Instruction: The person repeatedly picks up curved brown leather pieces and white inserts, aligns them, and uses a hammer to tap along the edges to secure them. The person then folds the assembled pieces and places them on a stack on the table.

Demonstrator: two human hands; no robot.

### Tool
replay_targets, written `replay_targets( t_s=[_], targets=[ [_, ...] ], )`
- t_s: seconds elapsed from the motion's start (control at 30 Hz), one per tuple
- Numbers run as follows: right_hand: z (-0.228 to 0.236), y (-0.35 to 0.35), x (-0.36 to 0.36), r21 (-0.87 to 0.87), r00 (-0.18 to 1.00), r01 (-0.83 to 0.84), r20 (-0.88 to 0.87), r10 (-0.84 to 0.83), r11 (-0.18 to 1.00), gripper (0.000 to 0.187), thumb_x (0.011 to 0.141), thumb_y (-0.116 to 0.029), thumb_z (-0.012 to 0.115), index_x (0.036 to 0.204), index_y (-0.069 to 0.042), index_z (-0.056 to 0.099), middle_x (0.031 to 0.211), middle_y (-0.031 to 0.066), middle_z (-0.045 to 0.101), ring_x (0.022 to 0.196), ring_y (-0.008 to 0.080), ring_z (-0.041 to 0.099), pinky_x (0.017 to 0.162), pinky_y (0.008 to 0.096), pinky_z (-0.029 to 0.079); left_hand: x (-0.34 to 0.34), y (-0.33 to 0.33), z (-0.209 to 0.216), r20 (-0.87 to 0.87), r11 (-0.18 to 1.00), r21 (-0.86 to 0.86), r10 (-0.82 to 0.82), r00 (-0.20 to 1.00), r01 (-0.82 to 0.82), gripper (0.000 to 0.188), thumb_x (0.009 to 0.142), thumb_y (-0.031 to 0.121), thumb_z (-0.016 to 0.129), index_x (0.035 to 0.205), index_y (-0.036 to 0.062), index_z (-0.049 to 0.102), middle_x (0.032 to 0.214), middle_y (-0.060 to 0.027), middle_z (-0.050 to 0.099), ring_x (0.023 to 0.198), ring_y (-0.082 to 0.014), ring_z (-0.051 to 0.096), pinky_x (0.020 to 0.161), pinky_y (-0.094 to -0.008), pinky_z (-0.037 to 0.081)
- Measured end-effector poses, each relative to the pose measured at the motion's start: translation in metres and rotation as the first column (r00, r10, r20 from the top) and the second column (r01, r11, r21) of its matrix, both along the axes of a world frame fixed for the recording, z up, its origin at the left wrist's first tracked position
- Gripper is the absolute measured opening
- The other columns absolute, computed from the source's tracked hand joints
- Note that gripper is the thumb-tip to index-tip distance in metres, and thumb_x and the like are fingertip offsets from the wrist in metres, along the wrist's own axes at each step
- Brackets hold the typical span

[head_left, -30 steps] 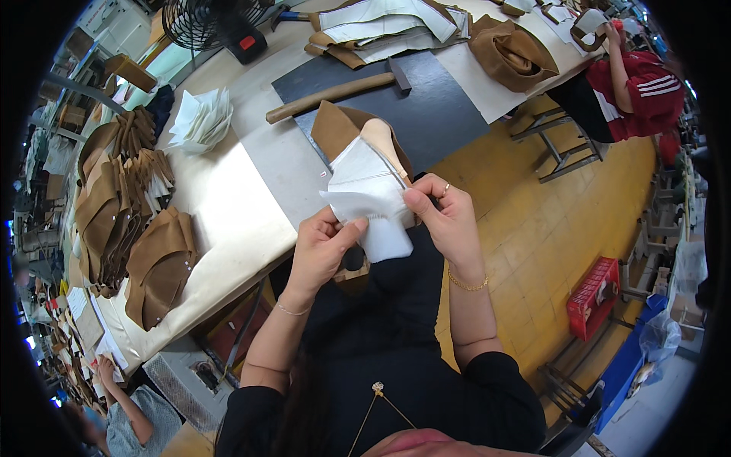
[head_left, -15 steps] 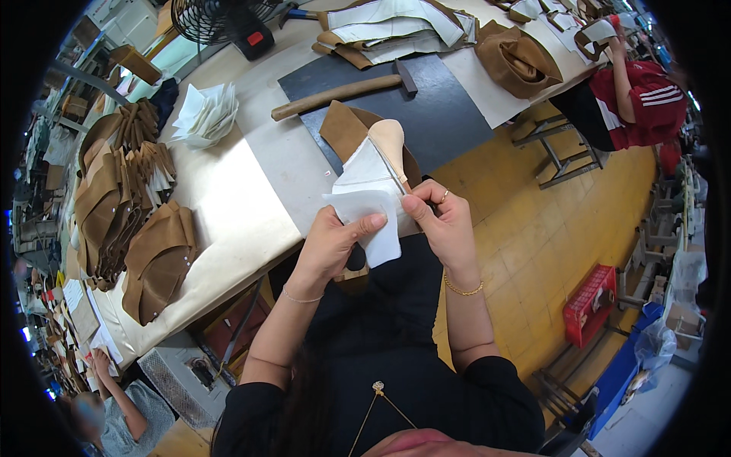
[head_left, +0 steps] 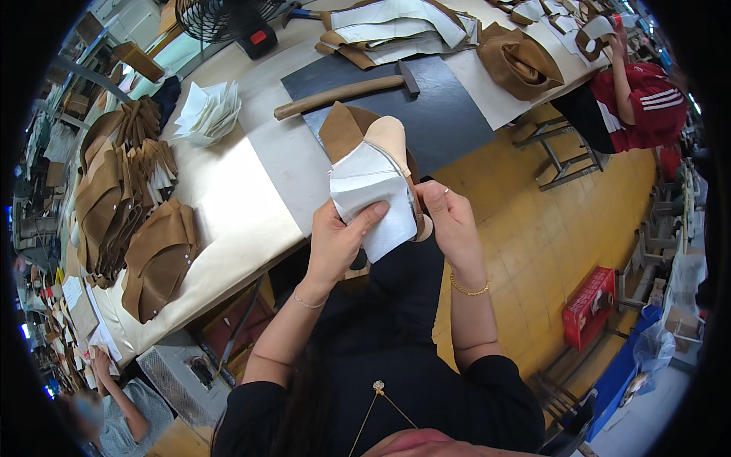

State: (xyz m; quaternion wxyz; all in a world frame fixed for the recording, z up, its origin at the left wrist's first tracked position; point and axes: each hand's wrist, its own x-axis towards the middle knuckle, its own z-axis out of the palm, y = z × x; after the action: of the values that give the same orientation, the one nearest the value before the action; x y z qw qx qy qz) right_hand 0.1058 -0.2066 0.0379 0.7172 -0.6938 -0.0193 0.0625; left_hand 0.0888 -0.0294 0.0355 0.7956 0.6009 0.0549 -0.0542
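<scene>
My left hand (head_left: 340,242) grips a shoe upper (head_left: 352,141) of brown suede, with its thumb pressed flat on a white lining piece (head_left: 384,194). Beige lining (head_left: 387,135) shows at the upper's far end, beside a pointed brown flap. At the right edge of the upper, my right hand (head_left: 454,225) has thumb and fingers pinched together on the rim. The fingertips are partly hidden, so anything small between them cannot be made out. Both hands hold the upper above my lap, just off the table's near edge.
A wooden-handled hammer (head_left: 346,95) rests on a dark board (head_left: 457,99). Stacked white pieces (head_left: 208,114) and piles of brown uppers (head_left: 160,255) lie to the left; more brown pieces (head_left: 521,59) sit far right. A fan (head_left: 228,23) stands at the back. Co-workers sit on both sides.
The upper has turned slightly, and its white lining now lies smoother and wider under my left thumb. My right hand has shifted a little right and down along the rim.
</scene>
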Motion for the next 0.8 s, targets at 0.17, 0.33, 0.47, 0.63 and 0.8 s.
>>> replay_targets(
  t_s=[0.17, 0.33, 0.47, 0.63, 0.8],
  targets=[
    [0.008, -0.002, -0.003, -0.041, 0.996, -0.052, -0.080, 0.048, 0.998, 0.037, 0.097, -0.035, 0.067, 0.094, 0.001, 0.066, 0.076, -0.0019, 0.058, 0.070, 0.0047, 0.048, 0.062, 0.0222, 0.042, -0.003, -0.003, -0.004, 0.017, 1.000, -0.015, 0.018, 1.000, -0.018, 0.032, 0.088, 0.010, 0.077, 0.116, -0.0014, 0.067, 0.106, -0.0055, 0.071, 0.094, -0.0121, 0.065, 0.084, -0.0282, 0.052],
    [0.017, 0.008, -0.004, -0.202, 0.997, -0.002, -0.073, -0.013, 0.979, 0.025, 0.089, -0.020, 0.077, 0.096, 0.002, 0.068, 0.079, 0.0037, 0.067, 0.073, 0.0056, 0.057, 0.067, 0.0224, 0.047, -0.006, -0.004, -0.005, 0.128, 0.982, 0.172, 0.050, 0.990, -0.072, 0.028, 0.090, 0.010, 0.074, 0.115, 0.0001, 0.067, 0.101, -0.0034, 0.070, 0.092, -0.0109, 0.064, 0.081, -0.0267, 0.051],
    [0.012, 0.012, -0.005, -0.312, 0.996, 0.047, 0.088, -0.021, 0.949, 0.029, 0.085, -0.020, 0.080, 0.097, 0.002, 0.065, 0.083, 0.0054, 0.066, 0.074, 0.0098, 0.058, 0.068, 0.0255, 0.049, 0.000, 0.000, -0.009, 0.177, 0.977, 0.207, 0.012, 0.984, -0.049, 0.036, 0.090, 0.008, 0.073, 0.123, 0.0017, 0.061, 0.108, -0.0046, 0.067, 0.099, -0.0134, 0.062, 0.086, -0.0292, 0.050],
    [0.035, -0.022, 0.026, -0.383, 0.868, 0.272, 0.493, -0.054, 0.883, 0.046, 0.080, -0.022, 0.082, 0.116, -0.006, 0.058, 0.101, 0.0087, 0.057, 0.091, 0.0195, 0.054, 0.079, 0.0322, 0.049, 0.015, 0.016, 0.011, 0.048, 0.957, 0.109, -0.275, 0.960, 0.269, 0.059, 0.087, 0.006, 0.071, 0.140, 0.0032, 0.046, 0.123, -0.0090, 0.062, 0.112, -0.0165, 0.059, 0.097, -0.0335, 0.048],
    [0.095, -0.017, 0.079, -0.716, 0.583, -0.193, 0.466, 0.665, 0.670, 0.034, 0.096, -0.038, 0.062, 0.102, -0.005, 0.069, 0.104, 0.0157, 0.069, 0.094, 0.0284, 0.065, 0.077, 0.0369, 0.050, 0.020, 0.011, 0.057, -0.071, 0.688, 0.258, -0.686, 0.724, 0.678, 0.051, 0.087, 0.012, 0.075, 0.133, -0.0003, 0.055, 0.112, -0.0077, 0.068, 0.102, -0.0125, 0.062, 0.090, -0.0293, 0.050]
  ],
)
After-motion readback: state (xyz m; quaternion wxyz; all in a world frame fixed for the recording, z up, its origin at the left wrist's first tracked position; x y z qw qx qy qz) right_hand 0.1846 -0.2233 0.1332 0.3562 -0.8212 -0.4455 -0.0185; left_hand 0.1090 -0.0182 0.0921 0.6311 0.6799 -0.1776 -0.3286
